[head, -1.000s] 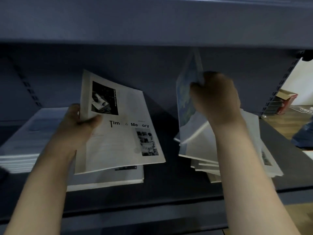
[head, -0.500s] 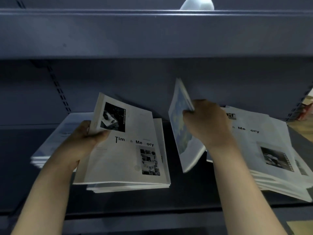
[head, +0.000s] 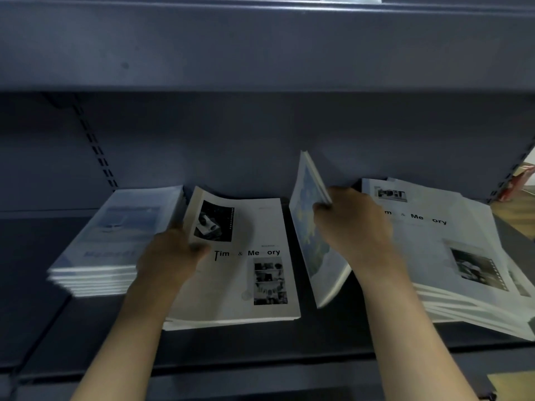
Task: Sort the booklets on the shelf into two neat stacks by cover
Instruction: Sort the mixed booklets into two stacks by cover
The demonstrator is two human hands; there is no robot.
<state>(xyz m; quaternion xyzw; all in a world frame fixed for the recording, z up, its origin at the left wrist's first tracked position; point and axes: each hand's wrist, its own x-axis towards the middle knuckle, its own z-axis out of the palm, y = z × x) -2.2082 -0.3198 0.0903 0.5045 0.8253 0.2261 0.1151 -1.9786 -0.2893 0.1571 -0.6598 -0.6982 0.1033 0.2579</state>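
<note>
three booklet stacks, one lifted blue-cover booklet, two hands

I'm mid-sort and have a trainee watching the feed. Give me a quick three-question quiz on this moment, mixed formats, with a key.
1. True or false: the right hand holds a blue-cover booklet lifted up on edge.
2. Multiple choice: where does the stack of blue-cover booklets lie? A) at the left of the shelf B) between the two hands C) at the far right
3. Fill in: the left hand grips the upper left corner of a white booklet titled "Time & ____".

Key: 1 true; 2 A; 3 Memory
</note>
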